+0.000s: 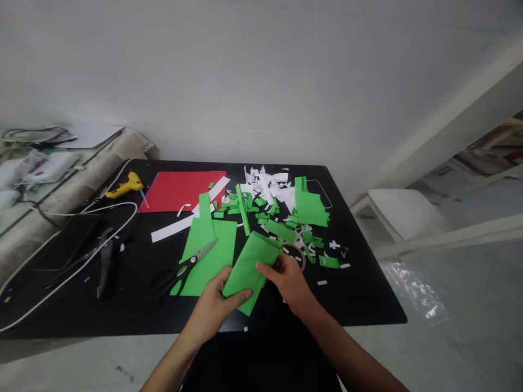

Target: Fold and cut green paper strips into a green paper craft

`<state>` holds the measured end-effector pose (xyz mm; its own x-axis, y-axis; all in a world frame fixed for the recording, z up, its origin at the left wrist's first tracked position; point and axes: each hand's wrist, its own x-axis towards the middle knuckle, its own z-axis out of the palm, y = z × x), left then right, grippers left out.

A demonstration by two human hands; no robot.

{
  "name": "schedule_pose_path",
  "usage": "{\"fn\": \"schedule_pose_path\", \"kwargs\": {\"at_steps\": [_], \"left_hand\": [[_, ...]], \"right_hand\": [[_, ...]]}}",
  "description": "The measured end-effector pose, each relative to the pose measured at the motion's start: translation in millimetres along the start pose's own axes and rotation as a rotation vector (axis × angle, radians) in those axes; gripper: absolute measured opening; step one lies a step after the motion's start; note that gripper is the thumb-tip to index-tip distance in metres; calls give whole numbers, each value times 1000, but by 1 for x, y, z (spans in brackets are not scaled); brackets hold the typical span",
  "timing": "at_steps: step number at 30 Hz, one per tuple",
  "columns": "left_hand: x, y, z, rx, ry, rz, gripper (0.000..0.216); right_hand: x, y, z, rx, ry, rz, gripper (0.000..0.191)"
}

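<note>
A folded piece of green paper (250, 267) is held between my two hands above the table's front edge. My left hand (218, 302) grips its lower left side, thumb on top. At the upper right edge, my right hand (286, 277) pinches the paper, with some fingers hidden behind it. To the left lies a flat green sheet (223, 256), with black-handled scissors (190, 264) resting partly on it. Just beyond my right hand, a roll of tape (301, 256) lies among green paper scraps (281, 231).
White paper scraps (265, 185) are heaped at the back of the black table (359, 294). A red sheet (183, 188), a yellow glue gun (127, 186), a black tool (106, 261) and a white cable (118, 237) lie leftward. A white stool (402, 212) stands right.
</note>
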<state>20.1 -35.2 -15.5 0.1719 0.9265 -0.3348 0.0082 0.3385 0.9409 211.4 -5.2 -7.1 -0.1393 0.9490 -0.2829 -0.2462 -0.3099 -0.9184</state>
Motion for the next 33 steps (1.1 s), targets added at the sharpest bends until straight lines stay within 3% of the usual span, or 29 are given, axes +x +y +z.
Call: {"fn": "schedule_pose_path", "kwargs": {"at_steps": [6, 11, 15, 18, 22, 27, 33], "left_hand": [[15, -4, -7, -301, 261, 57, 45], [25, -4, 0, -492, 247, -49, 62], [32, 0, -4, -400, 250, -87, 57], [37, 7, -12, -297, 228, -78, 55], [37, 15, -11, -199, 200, -81, 53], [28, 12, 9, -163, 223, -49, 48], [18, 5, 31, -158, 282, 14, 52]], "right_hand": [[-2, 4, 14, 114, 203, 74, 46], [-5, 6, 39, 170, 345, 80, 46], [-7, 10, 46, 223, 376, 108, 48], [-11, 9, 35, 213, 325, 134, 55], [-11, -1, 10, 92, 269, 7, 56], [1, -11, -4, -297, 315, -99, 48], [5, -10, -21, -305, 221, -44, 56]]}}
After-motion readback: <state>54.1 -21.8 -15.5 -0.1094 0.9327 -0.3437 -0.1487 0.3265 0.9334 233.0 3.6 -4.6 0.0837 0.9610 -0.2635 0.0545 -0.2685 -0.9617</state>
